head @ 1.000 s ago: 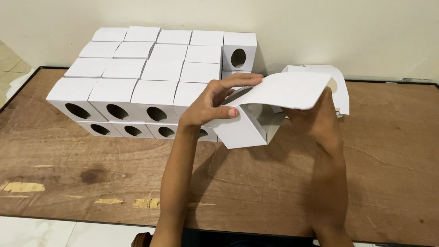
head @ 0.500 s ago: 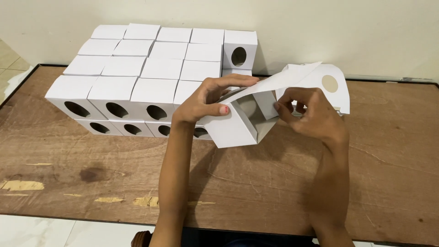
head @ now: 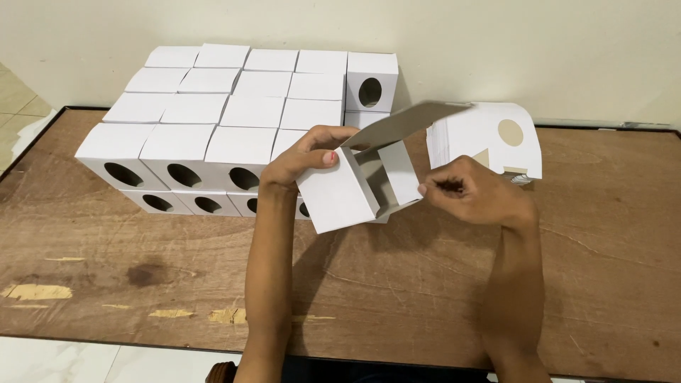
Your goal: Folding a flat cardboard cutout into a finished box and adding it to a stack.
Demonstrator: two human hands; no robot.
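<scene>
Above the wooden table (head: 425,284) at frame centre we grip a half-folded white box (head: 351,191), left hand (head: 301,159) curled over its top, right hand (head: 472,191) now pinching a side flap shut, its lid raised higher than before, finished boxes (head: 213,120) stacked upper left.

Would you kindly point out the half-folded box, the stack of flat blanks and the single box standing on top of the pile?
Half-folded box (head: 335,200), head view, on its white front panel.
Flat blanks (head: 474,135), head view, on the top sheet's white face.
Top box (head: 372,64), head view, on its top face.
</scene>
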